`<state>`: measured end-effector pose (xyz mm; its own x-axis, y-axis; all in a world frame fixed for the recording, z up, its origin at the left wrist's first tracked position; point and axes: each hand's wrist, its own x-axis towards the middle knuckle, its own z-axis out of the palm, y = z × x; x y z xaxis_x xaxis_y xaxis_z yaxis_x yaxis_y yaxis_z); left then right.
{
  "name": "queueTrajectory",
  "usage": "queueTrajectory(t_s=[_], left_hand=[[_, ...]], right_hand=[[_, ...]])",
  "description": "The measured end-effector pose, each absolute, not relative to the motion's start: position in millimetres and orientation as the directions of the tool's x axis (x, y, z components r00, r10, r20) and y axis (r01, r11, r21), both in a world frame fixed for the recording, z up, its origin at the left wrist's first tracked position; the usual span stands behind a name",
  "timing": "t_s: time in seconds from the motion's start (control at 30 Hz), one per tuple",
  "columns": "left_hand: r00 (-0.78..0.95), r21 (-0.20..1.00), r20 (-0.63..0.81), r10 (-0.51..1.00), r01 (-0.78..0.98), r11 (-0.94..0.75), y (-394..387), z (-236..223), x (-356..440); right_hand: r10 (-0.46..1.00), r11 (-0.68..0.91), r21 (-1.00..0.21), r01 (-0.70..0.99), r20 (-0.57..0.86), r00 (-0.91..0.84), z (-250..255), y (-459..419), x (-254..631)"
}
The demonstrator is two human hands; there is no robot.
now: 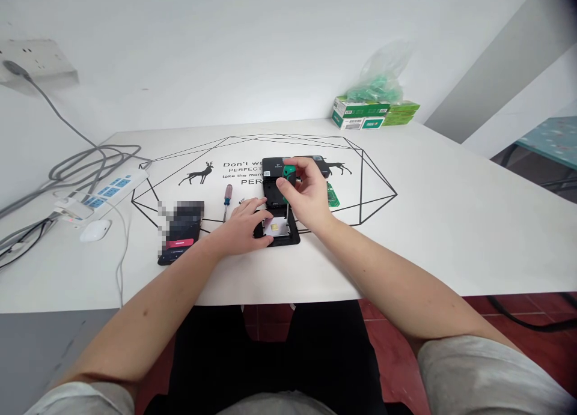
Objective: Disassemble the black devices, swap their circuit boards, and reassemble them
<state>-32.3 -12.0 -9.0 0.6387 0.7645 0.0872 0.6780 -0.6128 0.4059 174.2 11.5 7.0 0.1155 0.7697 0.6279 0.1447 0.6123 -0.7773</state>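
My right hand [311, 190] is closed around the green and black handle of a screwdriver [290, 173]. The shaft points down, its tip at the right edge of a silver metal plate [278, 227]. That plate lies in an open black plastic casing [293, 237] near the table's front. With thumb and forefinger apart on its left side, my left hand [246, 226] holds the casing against the table. Directly behind is another open black shell [271, 194], partly covered by my right hand. A green circuit board [332, 196] shows to the right of my knuckles.
Left of my hand lies a second screwdriver [228, 197], with small dark bits [242, 201] close by. A phone [183, 232], a white mouse [95, 230] and a power strip [108, 193] with cables are further left. Green boxes [360, 110] stand by the wall.
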Motion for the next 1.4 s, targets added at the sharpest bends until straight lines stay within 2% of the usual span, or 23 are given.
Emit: queueTrajectory(t_s=[0.2,0.37,0.57,0.7,0.9,1.13,1.4], left_hand=[[0.649,0.418,0.099,0.754,0.661,-0.623,-12,-8,-32],[0.644,0.423,0.102,0.758,0.662,-0.619,-11,-10,-33],[0.646,0.417,0.111,0.755,0.659,-0.625,-11,-11,-32],[0.652,0.413,0.107,0.750,0.657,-0.631,-12,-7,-31],[0.662,0.400,0.087,0.744,0.661,-0.635,-11,-6,-31],[0.670,0.395,0.093,0.737,0.655,-0.645,-10,-9,-31],[0.661,0.397,0.064,0.747,0.670,-0.627,-12,-6,-30]], right_hand=[[0.760,0.645,-0.763,0.046,0.646,0.069,10,13,177],[0.739,0.661,-0.744,-0.099,0.668,-0.090,20,16,183],[0.826,0.508,-0.824,-0.253,0.548,-0.127,22,22,188],[0.826,0.379,-0.829,-0.411,0.504,-0.253,23,24,195],[0.807,0.164,-0.849,-0.503,0.408,-0.427,27,22,196],[0.844,0.134,-0.816,-0.562,0.392,-0.367,26,19,193],[0.812,0.013,-0.811,-0.585,0.349,-0.467,28,20,197]])
